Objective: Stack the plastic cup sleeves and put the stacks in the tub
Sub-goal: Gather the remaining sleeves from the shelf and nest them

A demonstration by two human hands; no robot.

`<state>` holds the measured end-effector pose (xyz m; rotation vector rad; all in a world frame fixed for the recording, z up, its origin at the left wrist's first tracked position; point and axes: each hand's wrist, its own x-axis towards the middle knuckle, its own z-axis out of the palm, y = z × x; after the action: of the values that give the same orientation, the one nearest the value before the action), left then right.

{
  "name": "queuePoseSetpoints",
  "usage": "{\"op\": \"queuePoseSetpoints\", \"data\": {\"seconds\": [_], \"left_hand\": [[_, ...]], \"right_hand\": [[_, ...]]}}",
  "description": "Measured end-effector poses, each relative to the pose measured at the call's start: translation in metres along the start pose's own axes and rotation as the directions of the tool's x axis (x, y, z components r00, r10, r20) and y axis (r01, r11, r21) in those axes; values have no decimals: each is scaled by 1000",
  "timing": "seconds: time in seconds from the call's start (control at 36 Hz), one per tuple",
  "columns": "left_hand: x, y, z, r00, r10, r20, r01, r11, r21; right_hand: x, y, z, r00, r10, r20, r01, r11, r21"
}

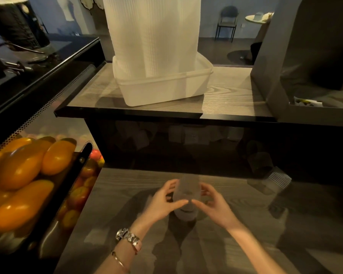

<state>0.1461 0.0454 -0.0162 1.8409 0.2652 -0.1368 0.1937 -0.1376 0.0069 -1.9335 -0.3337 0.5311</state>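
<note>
A short stack of clear plastic cup sleeves (187, 189) stands on the lower wooden counter, with my left hand (164, 202) curled round its left side and my right hand (216, 204) round its right side. On the upper shelf sits a translucent white tub (166, 88) holding tall stacks of sleeves (152, 34) that rise out of the top of the view. More loose ribbed sleeves (275, 179) lie on the lower counter at the right, partly in shadow.
A glass display case with yellow-orange fruit (28, 171) and red-yellow apples (81, 194) stands at the left. A grey box-like stand (305, 62) fills the upper right. A dark machine (14, 22) sits on the black counter at upper left. The upper shelf's edge (166, 114) overhangs the lower counter.
</note>
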Motion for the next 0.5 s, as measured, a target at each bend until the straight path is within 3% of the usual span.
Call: {"op": "queuePoseSetpoints", "data": {"seconds": [0.17,0.25,0.5], "left_hand": [[-13,-21,18,997,45,-55,-41,997,72],[-16,-34,25,995,35,-98,-31,999,41],[-12,-35,24,995,55,-83,-51,998,48]], "right_hand": [[-10,17,12,1000,26,8,-23,967,-254],[-12,24,17,997,77,23,-70,971,-228],[-10,32,20,999,51,2,-49,972,-230]]}}
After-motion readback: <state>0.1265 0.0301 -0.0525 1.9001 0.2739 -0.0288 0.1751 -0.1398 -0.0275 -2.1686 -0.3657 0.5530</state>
